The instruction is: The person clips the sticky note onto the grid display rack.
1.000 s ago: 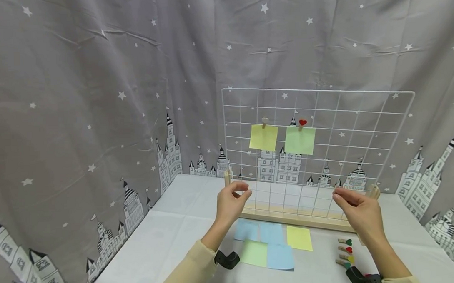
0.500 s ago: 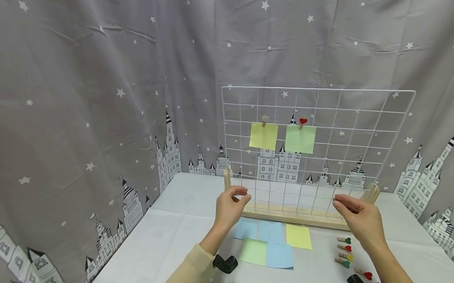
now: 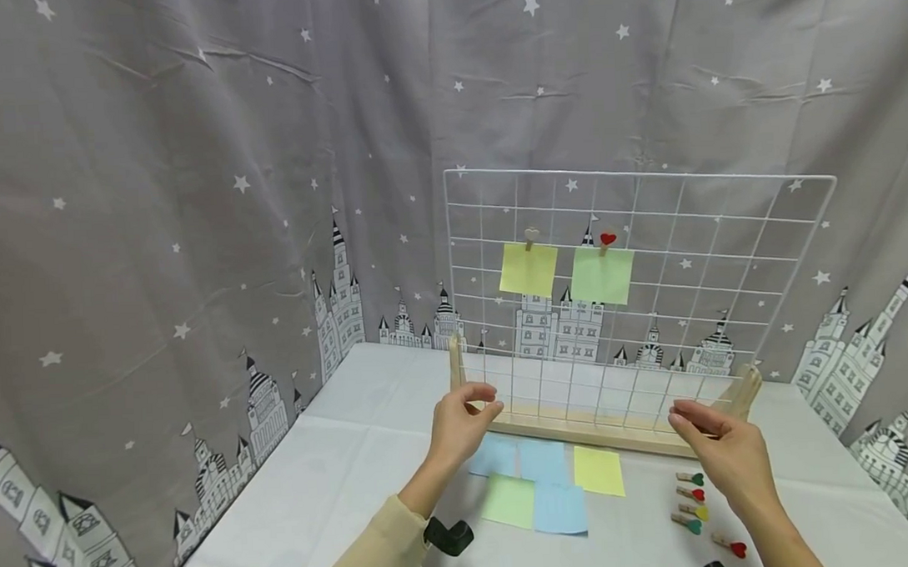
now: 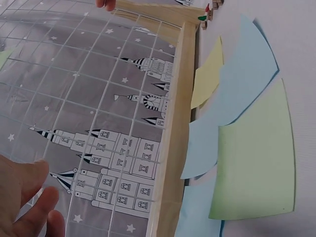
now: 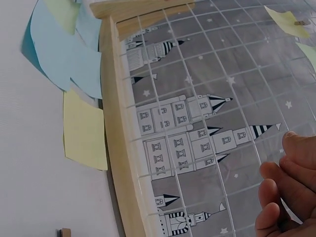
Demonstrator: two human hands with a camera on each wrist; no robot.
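Observation:
My left hand (image 3: 457,425) hovers before the left side of a white wire grid (image 3: 638,174), loosely curled and holding nothing. Likewise empty, my right hand (image 3: 730,453) hangs before the grid's right side with fingers loosely bent. On the grid, a yellow sticky note (image 3: 529,272) is held by a pale heart clothespin (image 3: 531,235), and a green sticky note (image 3: 602,278) by a red heart clothespin (image 3: 608,240). Below the hands lie more notes: blue (image 3: 560,512), yellow (image 3: 599,472) and green (image 3: 508,502). In the left wrist view, the fingers (image 4: 42,210) overlap the wires.
A wooden base (image 3: 579,431) with side posts (image 3: 745,390) carries the grid on a white table (image 3: 318,488). Several heart clothespins (image 3: 689,510) lie left of the right forearm, with a red-hearted clothespin (image 3: 730,546) nearer the front. A grey curtain (image 3: 194,159) hangs behind.
Both hands have sunk slightly, the right one more, and remain empty. The red-hearted clothespin nearer the front now shows fully beside the right wrist. The head view has tilted down a little.

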